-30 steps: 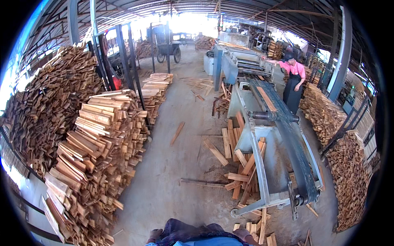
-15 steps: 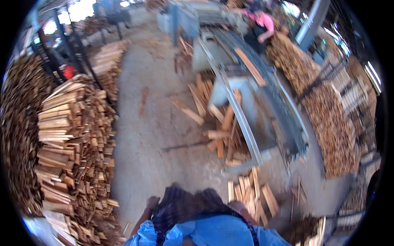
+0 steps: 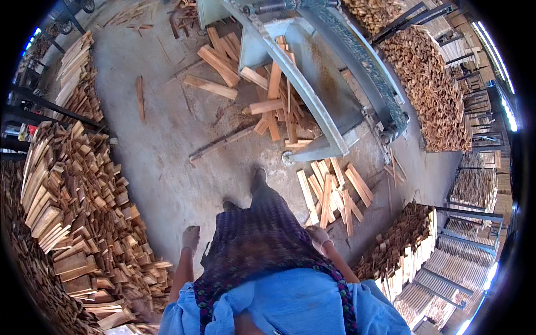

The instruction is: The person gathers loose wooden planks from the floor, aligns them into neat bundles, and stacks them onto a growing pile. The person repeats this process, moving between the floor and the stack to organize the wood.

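My left hand (image 3: 191, 238) hangs at my left side, over the bare concrete floor. Its fingers look loosely curled, and nothing shows in them. On the other side, my right hand (image 3: 319, 236) is low beside the dark patterned apron (image 3: 257, 231), its fingers mostly hidden. Nearest to it, a loose heap of pale wooden slats (image 3: 330, 195) lies on the floor. Neither hand touches any wood that I can see. My feet (image 3: 258, 180) show beyond the apron's hem, one ahead of the other.
A tall stack of wood pieces (image 3: 106, 206) runs along the left. Ahead stands a blue-grey conveyor frame (image 3: 312, 95) with boards (image 3: 273, 84) scattered beneath it. More stacked wood (image 3: 427, 84) stands beyond it at the right, and another stack (image 3: 399, 237) is nearer. One long strip (image 3: 220, 144) lies across the floor.
The view has tipped down and moved ahead, so the conveyor frame and loose slats appear closer. The person in pink at the machine is out of view. Both my hands show more clearly.
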A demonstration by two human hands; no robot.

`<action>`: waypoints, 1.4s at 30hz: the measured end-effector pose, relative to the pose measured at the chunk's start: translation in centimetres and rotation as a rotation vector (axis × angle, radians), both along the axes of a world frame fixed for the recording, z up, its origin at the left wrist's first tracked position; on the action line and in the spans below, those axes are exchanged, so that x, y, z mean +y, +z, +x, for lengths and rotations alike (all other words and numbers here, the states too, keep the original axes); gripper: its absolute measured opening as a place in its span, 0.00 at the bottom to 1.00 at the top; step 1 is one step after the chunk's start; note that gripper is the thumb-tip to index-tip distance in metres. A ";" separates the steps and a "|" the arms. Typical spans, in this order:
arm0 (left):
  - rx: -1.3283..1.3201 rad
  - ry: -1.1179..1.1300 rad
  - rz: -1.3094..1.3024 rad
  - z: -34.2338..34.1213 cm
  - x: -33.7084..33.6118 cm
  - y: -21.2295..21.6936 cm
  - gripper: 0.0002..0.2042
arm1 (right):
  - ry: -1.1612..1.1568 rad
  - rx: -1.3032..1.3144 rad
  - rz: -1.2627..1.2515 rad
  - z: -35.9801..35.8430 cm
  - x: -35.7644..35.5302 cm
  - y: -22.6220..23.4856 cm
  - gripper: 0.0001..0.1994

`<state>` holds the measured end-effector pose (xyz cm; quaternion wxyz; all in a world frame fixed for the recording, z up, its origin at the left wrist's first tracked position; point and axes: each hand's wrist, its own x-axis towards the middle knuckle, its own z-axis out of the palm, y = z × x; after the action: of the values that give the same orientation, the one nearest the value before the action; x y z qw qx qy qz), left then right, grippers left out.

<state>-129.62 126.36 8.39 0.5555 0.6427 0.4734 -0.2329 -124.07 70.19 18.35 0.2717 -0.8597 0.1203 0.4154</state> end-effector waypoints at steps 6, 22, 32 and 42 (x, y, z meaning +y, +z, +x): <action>0.003 0.119 0.007 2.8 -0.9 2.1 0.17 | 0.099 -0.090 0.125 8.4 -1.3 -5.6 0.18; 0.138 0.517 0.042 8.5 -3.4 4.7 0.23 | 0.038 0.011 0.048 40.6 13.2 1.5 0.31; 0.010 0.161 -0.051 27.4 -6.0 -0.2 0.22 | -0.067 -0.009 -0.212 45.4 14.2 -15.5 0.39; -0.250 -0.433 0.053 40.6 -15.1 -20.2 0.24 | -0.226 -0.252 -0.475 67.4 9.5 -38.9 0.46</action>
<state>-89.01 111.30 -11.83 0.5297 0.7673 0.2584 -0.2528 -56.63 79.72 -20.51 0.1203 -0.9251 0.2747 0.2328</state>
